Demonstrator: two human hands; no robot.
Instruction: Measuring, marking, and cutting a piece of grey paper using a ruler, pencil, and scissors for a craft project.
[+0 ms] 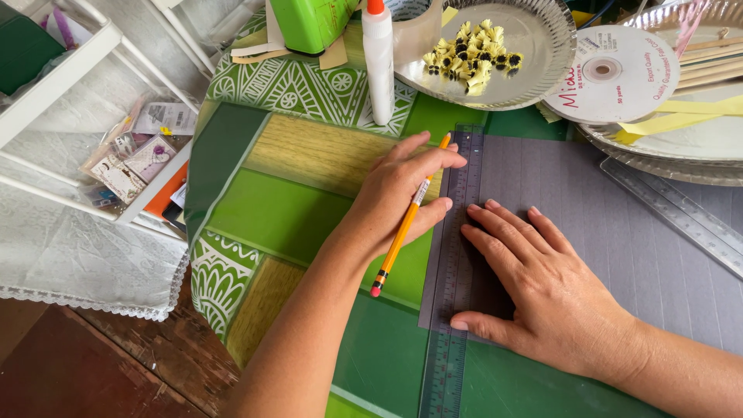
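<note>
My left hand (402, 193) grips a yellow pencil (404, 228), its tip up near the top of a clear ruler (457, 271), its red eraser end pointing toward me. The ruler lies lengthwise along the left edge of a grey sheet of paper (619, 232). My right hand (542, 290) lies flat with fingers spread, pressing on the ruler and the grey sheet. Both rest on a table with a green patterned cloth (286, 209).
A silver foil plate (534, 46) with small yellow and black flowers sits at the back, next to a white glue bottle (378, 62) and a green object (309, 23). A ribbon spool (611, 73), more plates and a second ruler (681, 217) lie right. A white shelf (93, 101) stands left.
</note>
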